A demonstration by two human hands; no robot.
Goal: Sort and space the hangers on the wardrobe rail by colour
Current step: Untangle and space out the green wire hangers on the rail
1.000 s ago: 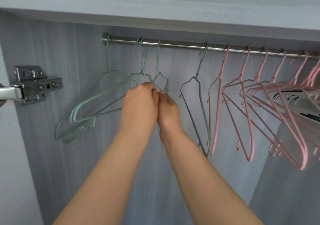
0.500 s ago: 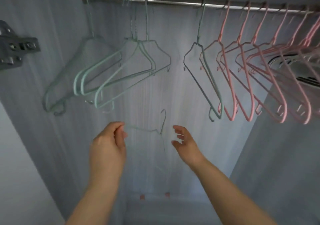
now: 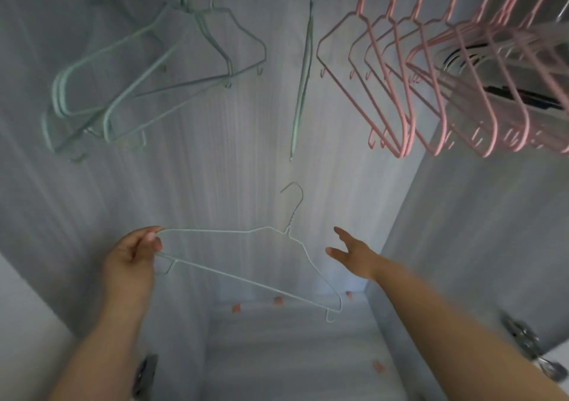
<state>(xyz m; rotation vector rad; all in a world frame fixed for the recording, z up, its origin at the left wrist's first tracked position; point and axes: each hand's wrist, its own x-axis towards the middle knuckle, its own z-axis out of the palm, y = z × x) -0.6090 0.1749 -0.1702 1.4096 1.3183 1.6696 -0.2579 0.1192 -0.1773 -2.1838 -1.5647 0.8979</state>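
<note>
Mint hanger [image 3: 215,231], tip in left grip [image 3: 132,255]

text: none readable | labels: none | brands: none | numbers: none | signs: none

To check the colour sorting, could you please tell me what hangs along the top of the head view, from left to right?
A bunch of green hangers → a lone green hanger, seen edge-on → pink hangers.
</note>
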